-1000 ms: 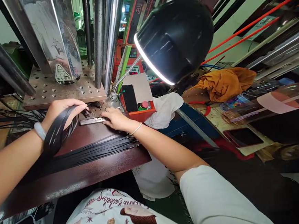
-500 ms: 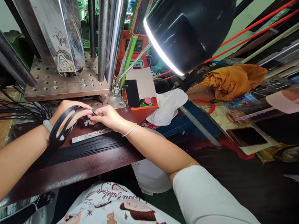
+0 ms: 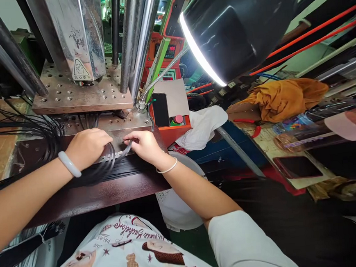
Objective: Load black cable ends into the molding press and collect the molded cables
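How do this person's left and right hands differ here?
Wrist: the left hand has a thick, pale bangle behind it, while the right hand has a thin, pale band.
Pose: the left hand shows mostly its back, hiding its grip; the right hand appears to pinch black cables between thumb and fingers.
Place: the right hand is nearer the orange box than the left hand.
Shared: both are bare.

I see the cables [image 3: 137,168] lying along the table [image 3: 117,190], nearer than the press [image 3: 85,107]; right of it, a phone [image 3: 160,110] rests on the control box [image 3: 173,134].
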A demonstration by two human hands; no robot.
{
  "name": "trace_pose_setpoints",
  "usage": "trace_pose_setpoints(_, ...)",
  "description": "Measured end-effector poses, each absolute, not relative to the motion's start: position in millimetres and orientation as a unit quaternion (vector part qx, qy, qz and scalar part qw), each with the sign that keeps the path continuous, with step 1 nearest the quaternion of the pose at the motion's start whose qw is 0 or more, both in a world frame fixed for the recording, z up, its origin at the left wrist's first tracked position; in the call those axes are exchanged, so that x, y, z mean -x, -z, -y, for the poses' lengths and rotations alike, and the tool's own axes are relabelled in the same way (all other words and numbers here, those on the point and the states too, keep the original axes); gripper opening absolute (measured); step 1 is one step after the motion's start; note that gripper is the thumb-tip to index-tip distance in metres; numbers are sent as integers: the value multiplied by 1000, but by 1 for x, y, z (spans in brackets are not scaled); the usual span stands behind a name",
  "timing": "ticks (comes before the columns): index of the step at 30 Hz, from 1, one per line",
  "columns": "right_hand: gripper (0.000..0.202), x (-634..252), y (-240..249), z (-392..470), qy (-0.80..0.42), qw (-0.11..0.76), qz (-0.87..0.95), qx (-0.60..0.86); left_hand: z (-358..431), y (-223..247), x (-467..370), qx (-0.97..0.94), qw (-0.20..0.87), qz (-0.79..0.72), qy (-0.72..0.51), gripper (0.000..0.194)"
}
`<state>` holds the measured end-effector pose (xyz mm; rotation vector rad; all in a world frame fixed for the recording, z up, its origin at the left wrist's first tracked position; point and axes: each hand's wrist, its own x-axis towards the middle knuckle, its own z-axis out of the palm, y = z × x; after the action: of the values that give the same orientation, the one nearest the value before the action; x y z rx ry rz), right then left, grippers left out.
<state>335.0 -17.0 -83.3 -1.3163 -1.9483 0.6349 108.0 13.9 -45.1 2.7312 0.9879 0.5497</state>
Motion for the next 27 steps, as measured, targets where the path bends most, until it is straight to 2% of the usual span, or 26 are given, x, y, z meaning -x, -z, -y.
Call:
trace_pose_setpoints(3,26,-340,89,28,-246,372,778,442,3,51,-109,-908,105,-322,-246,34)
trace_pose_setpoints(7,29,-337,94,37,-181,370,828,380,9,64,-106,-889,133,-322,-296,32)
trace_pose_setpoints(11,24,-330,97,39,-124,320,861,374,7,72,-100,-860,154,-348,-340,25)
trace_pose_setpoints(15,28,-323,96,46,-40,256,883,393,5,73,-100,-876,133,-346,-310,31)
trace_pose_setpoints(18,28,-321,97,48,-43,239,887,393,7,72,-106,-874,130,-328,-335,32)
trace_pose_setpoints(22,30,-328,99,45,-109,302,868,380,12,71,-113,-889,103,-276,-351,29)
trace_pose_setpoints(27,27,-338,89,44,-101,429,796,415,12,71,-113,-909,8,-249,-335,32)
